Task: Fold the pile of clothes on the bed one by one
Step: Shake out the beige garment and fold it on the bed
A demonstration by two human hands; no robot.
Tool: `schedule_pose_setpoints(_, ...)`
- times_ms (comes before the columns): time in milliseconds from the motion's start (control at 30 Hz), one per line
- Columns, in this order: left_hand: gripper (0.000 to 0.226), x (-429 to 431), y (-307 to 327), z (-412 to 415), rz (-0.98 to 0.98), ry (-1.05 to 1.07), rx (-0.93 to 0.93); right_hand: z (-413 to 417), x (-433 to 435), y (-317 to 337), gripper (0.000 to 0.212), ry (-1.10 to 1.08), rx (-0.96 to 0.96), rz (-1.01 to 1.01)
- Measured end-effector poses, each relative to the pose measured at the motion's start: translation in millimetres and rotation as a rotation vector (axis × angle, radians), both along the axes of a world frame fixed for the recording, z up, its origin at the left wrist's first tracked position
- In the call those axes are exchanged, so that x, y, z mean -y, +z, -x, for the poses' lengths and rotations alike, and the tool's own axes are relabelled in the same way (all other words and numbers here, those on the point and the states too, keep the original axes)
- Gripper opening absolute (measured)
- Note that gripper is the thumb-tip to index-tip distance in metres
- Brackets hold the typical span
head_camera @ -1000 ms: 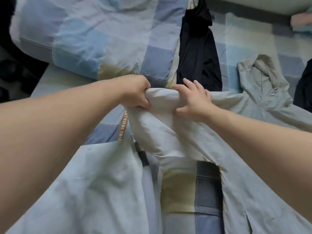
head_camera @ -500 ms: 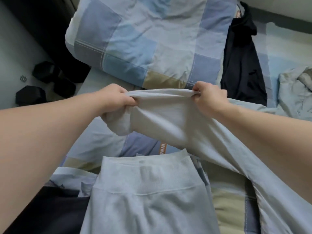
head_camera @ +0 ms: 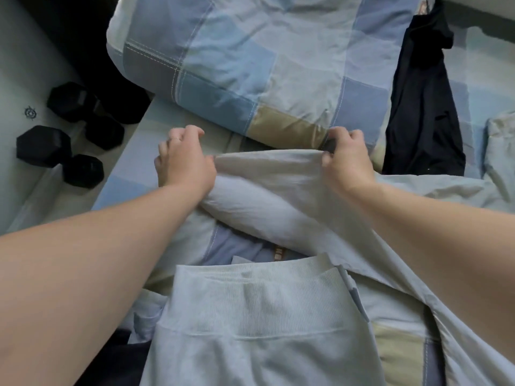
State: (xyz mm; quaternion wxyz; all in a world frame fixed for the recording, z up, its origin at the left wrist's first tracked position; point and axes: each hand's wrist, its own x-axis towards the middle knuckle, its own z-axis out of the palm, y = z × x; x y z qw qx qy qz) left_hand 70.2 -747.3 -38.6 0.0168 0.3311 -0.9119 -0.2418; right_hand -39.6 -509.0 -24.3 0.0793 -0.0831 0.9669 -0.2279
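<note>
The right hand (head_camera: 345,162) is pinching the top fold of the pale garment (head_camera: 278,188), holding it up just in front of the checked pillow (head_camera: 250,65). The left hand (head_camera: 182,162) is curling at the fold's other end, seemingly gripping it with a thumb that is hidden. The pale garment is trailing rightward across the bed (head_camera: 167,118), near a dark top (head_camera: 423,107).

Bunched pale grey garment (head_camera: 278,190), raised.
Top edge just below checked pillow (head_camera: 250,51); black garment (head_camera: 423,107) flat, right of pillow.
</note>
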Motion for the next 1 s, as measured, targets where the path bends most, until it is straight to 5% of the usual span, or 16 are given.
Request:
schedule_pose_setpoints(67,0.043,-18.0,-9.4,-6.6,0.048,-0.159,0.039,-15.4,-10.7,-7.5,0.051,0.142,-0.017,0.068)
schedule_pose_setpoints(167,0.047,-47.9,-26.8,-7.2,0.052,-0.458,0.108,-31.1,-41.4,-29.5,0.058,0.379,-0.104,-0.112)
schedule_pose_setpoints(267,0.055,-71.4,-57.4,3.2,0.067,-0.695,0.295,-36.3,-60.4,-62.0,0.063,0.481,0.147,-0.408)
schedule_pose_setpoints(367,0.064,-67.8,-98.9,1.6,0.135,-0.635,0.442,-38.8,-65.1,-104.8,0.066,0.487,0.302,-0.499)
schedule_pose_setpoints(700,0.068,-63.4,-152.9,-7.9,0.345,-0.574,0.183,-54.3,-73.5,-160.3,0.069,0.425,-0.095,-0.43)
schedule_pose_setpoints(1000,0.072,-67.4,-117.8,8.9,0.216,-0.563,0.497,-50.5,-70.8,-160.0,0.069,0.411,-0.035,-0.423)
